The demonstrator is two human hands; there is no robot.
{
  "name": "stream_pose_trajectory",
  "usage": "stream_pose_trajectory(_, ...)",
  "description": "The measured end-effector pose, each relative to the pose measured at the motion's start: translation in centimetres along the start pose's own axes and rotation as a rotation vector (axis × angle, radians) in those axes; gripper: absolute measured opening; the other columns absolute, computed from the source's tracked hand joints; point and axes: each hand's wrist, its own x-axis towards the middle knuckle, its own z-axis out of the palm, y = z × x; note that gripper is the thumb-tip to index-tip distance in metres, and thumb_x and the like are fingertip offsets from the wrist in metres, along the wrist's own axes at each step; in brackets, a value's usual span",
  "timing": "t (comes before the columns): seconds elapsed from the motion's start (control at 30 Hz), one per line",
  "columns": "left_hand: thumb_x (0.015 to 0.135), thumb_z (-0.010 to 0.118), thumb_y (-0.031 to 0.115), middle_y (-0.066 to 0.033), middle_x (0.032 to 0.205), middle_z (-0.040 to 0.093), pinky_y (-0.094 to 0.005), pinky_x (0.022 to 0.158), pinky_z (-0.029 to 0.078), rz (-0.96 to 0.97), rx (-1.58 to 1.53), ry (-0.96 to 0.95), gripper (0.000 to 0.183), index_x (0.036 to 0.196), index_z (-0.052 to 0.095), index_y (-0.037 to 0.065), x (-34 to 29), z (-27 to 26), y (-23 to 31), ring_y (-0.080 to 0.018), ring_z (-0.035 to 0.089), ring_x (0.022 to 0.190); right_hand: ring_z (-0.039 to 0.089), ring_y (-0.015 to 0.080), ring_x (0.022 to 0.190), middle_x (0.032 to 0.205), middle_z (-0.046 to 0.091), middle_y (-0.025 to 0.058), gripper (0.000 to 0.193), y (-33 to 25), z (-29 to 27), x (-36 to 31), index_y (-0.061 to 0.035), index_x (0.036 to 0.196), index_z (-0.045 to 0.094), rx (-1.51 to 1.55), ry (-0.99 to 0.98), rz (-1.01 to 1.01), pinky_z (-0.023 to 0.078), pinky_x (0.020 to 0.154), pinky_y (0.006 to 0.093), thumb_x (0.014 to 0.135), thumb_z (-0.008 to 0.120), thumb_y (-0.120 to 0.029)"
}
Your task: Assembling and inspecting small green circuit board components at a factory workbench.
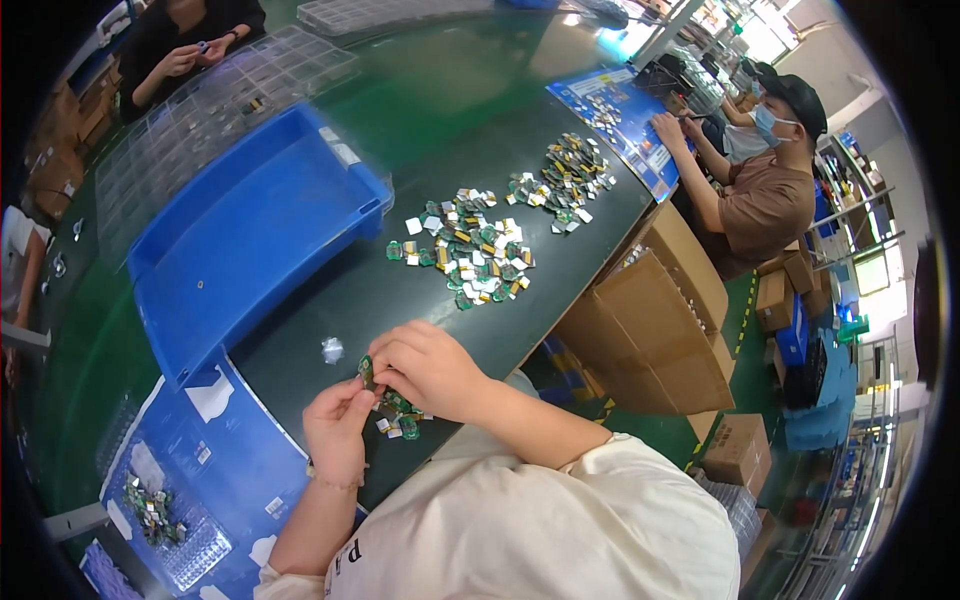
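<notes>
Student: What do the hands hold?

Instructor: Left hand (pixel 338 422) and right hand (pixel 425 368), closed at the fingertips, meet on one small green piece (pixel 367 373). It is raised just above the near edge of the dark surface (pixel 300 340); its finer detail is too small to read.

Student: What lies about it?

Instructor: Beneath and beside the hands, a near pile (pixel 405 418) of similar green and white pieces, partly hidden by the right hand. Farther off, a middle pile (pixel 480 250) and a far pile (pixel 570 180). A crumpled clear scrap (pixel 333 349) lies near the left hand; a blue bin (pixel 240 235) stands beyond it.

Student: How is such a piece best handled?

Instructor: In my judgement, by its edges: one hand steadying it, the other applying light, even pressure, so that nothing bends. Holding it low over the surface would shorten any fall. The piece should be tilted so that the fingers do not cover the part being worked, and the scrap kept apart from the pile.
</notes>
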Motion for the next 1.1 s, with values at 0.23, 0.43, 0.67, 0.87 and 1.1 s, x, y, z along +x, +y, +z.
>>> stream_pose_trajectory(0.23, 0.085, 0.056, -0.006, -0.0129, 0.096, 0.065, -0.0258, 0.078, 0.051, -0.045, -0.151, 0.05, 0.021, 0.105, 0.057, -0.005, -0.2, 1.2, 0.9, -0.017, 0.064, 0.084, 0.055, 0.0215, 0.073, 0.09, 0.063, 0.0018, 0.014, 0.0, -0.1, -0.4, -0.011, 0.08, 0.059, -0.032, 0.078, 0.0, 0.044, 0.066, 0.0316, 0.072, 0.07, -0.013)
stream_pose_trajectory(0.43, 0.084, 0.057, -0.006, -0.0122, 0.095, 0.065, -0.0253, 0.077, 0.051, -0.008, -0.124, 0.086, 0.022, 0.106, 0.057, -0.006, -0.2, 1.1, 0.8, -0.016, 0.063, 0.082, 0.054, 0.0201, 0.07, 0.09, 0.063, 0.0012, 0.014, 0.0, 0.1, -0.6, -0.0116, 0.079, 0.06, -0.011, 0.09, 0.026, 0.043, 0.064, 0.0306, 0.071, 0.071, -0.014)
stream_pose_trajectory(0.67, 0.087, 0.056, -0.001, -0.0119, 0.098, 0.064, -0.0261, 0.077, 0.052, 0.047, -0.059, 0.055, 0.02, 0.107, 0.058, -0.004, -0.5, 0.9, 0.6, -0.0164, 0.063, 0.083, 0.056, 0.0198, 0.071, 0.089, 0.064, 0.0014, 0.015, -0.1, 0.0, -0.7, -0.0111, 0.079, 0.06, -0.024, 0.097, 0.003, 0.044, 0.064, 0.0305, 0.07, 0.072, -0.012)
stream_pose_trajectory(0.87, 0.088, 0.055, 0.0, -0.0126, 0.102, 0.063, -0.0272, 0.078, 0.052, 0.1, -0.009, 0.009, 0.016, 0.103, 0.06, -0.004, -0.6, 0.4, 0.3, -0.0177, 0.063, 0.086, 0.057, 0.0224, 0.074, 0.088, 0.063, 0.0032, 0.015, -0.1, 0.5, -0.9, -0.0096, 0.08, 0.057, 0.023, 0.082, 0.021, 0.045, 0.067, 0.0327, 0.071, 0.069, -0.01)
stream_pose_trajectory(1.1, 0.086, 0.057, -0.004, -0.012, 0.098, 0.064, -0.0267, 0.08, 0.052, -0.043, 0.003, 0.043, 0.017, 0.103, 0.06, -0.005, -0.1, 0.9, 0.5, -0.0167, 0.063, 0.087, 0.058, 0.0271, 0.085, 0.096, 0.062, 0.0067, 0.015, 0.6, 0.1, -0.2, -0.0087, 0.078, 0.055, -0.011, -0.032, 0.0, 0.046, 0.074, 0.0365, 0.07, 0.066, -0.004)
